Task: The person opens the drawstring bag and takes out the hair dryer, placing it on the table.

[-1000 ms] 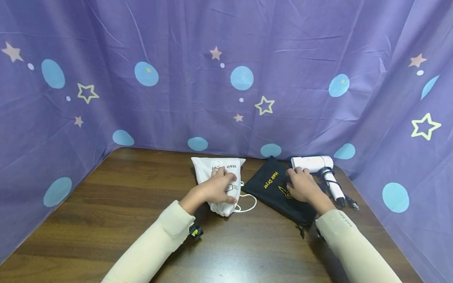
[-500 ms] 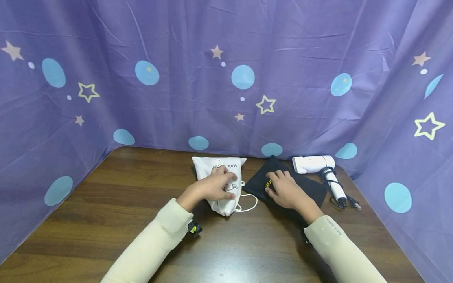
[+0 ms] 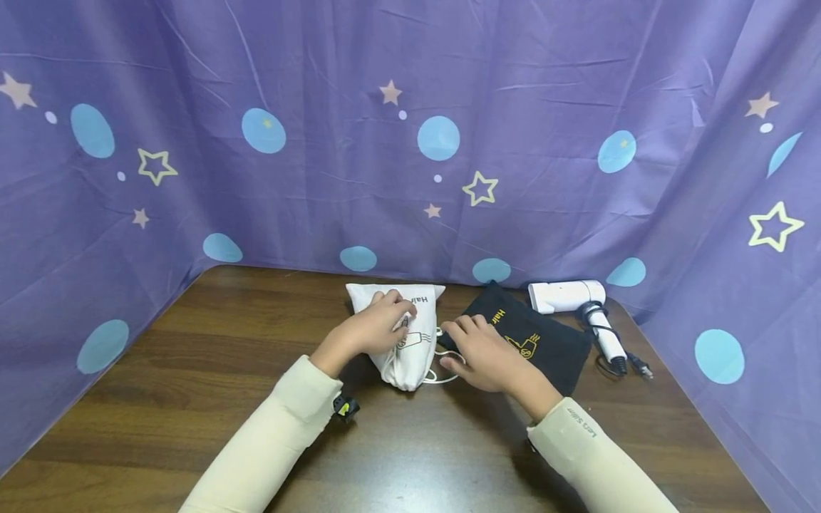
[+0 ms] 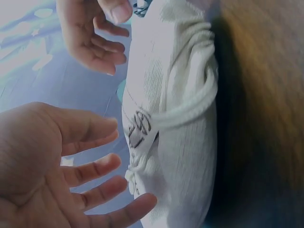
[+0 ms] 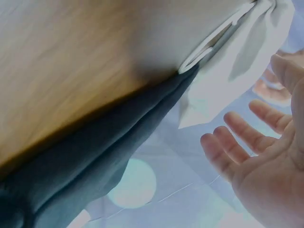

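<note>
A white drawstring pouch printed "Hair..." lies at the middle of the table, its cord looped out on the right. Over its left part hovers my left hand; in the left wrist view the fingers are spread and loosely bent, holding nothing. My right hand is between the white pouch and a black drawstring pouch with yellow print, covering part of the black one. Its fingers look relaxed with nothing in them in the right wrist view.
At the back right, a white hair dryer lies beside the black pouch, its black cord wound about the handle and the plug on the wood. A purple patterned curtain encloses the table at the back and sides.
My right hand has moved left across the black pouch toward the white one, uncovering the black pouch's right side. My left hand has shifted slightly left and away over the white pouch.
</note>
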{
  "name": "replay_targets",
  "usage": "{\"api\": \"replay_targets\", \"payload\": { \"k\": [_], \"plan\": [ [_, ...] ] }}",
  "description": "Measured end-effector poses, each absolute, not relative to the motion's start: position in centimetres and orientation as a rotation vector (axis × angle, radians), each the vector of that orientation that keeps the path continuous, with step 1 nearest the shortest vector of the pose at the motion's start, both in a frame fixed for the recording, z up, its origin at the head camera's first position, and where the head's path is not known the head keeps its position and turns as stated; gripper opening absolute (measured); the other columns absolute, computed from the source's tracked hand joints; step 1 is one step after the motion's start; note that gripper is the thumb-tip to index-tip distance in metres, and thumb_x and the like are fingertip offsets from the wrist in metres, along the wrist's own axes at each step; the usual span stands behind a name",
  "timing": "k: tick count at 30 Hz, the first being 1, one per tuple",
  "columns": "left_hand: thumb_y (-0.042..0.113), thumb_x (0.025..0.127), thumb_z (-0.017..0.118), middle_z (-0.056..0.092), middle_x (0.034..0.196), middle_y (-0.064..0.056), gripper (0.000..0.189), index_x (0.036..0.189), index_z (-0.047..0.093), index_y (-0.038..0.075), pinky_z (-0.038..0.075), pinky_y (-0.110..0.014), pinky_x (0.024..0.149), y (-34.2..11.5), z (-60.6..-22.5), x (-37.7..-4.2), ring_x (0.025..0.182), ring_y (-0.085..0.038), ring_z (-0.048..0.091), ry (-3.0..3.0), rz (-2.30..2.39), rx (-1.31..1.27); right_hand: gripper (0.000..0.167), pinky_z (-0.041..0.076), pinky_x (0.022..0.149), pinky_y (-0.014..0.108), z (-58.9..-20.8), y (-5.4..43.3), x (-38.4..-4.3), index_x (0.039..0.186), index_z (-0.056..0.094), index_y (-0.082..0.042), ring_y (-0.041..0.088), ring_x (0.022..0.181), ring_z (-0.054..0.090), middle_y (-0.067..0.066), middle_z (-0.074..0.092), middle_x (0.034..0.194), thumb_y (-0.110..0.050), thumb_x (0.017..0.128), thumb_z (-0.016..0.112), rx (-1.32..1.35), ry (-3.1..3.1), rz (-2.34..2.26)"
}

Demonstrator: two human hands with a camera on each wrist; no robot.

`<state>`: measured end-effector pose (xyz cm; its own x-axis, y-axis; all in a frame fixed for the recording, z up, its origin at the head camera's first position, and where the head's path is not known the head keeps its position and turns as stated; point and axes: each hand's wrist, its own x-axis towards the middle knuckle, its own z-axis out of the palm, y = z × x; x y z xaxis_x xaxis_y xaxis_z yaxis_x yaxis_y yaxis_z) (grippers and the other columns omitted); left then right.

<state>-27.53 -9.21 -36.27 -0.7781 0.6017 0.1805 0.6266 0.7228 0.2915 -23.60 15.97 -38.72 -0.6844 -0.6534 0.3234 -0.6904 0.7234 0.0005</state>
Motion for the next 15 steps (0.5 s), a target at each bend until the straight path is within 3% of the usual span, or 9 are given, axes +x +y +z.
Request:
{"api": "replay_targets", "payload": {
  "k": [5,10,15],
  "plan": [
    [0.008,0.098,0.06,0.055,0.125,-0.016,0.028,0.126,0.065,0.004,0.045,-0.048,0.095,-9.6,-36.0,-27.8,0.111,-0.035,0.048,-2.845,-0.563,-0.986,0.06,0.048,0.089,0.046,-39.2,14.7,-23.1,0.14,0.052,-0.005,0.031,0.105,0.054,0.012,0.058,0.125,-0.04,0.095,0.071,1.096,-2.618,0.133],
    [0.006,0.097,0.059,0.057,0.123,-0.017,0.027,0.124,0.065,0.004,0.046,-0.048,0.095,-9.9,-36.0,-28.0,0.109,-0.035,0.051,-2.819,-0.56,-1.002,0.078,0.048,0.093,0.047,-39.4,13.5,-22.7,0.147,0.046,-0.01,0.033,0.111,0.052,0.014,0.051,0.134,-0.056,0.09,0.071,1.145,-2.632,0.13],
    [0.007,0.097,0.059,0.057,0.123,-0.017,0.028,0.124,0.065,0.003,0.047,-0.05,0.097,-10.2,-36.0,-28.0,0.112,-0.036,0.052,-2.837,-0.548,-0.998,0.081,0.047,0.094,0.047,-39.3,12.2,-22.6,0.141,0.053,-0.012,0.033,0.116,0.05,0.011,0.053,0.132,-0.063,0.083,0.074,1.246,-2.567,0.094]
  ]
}}
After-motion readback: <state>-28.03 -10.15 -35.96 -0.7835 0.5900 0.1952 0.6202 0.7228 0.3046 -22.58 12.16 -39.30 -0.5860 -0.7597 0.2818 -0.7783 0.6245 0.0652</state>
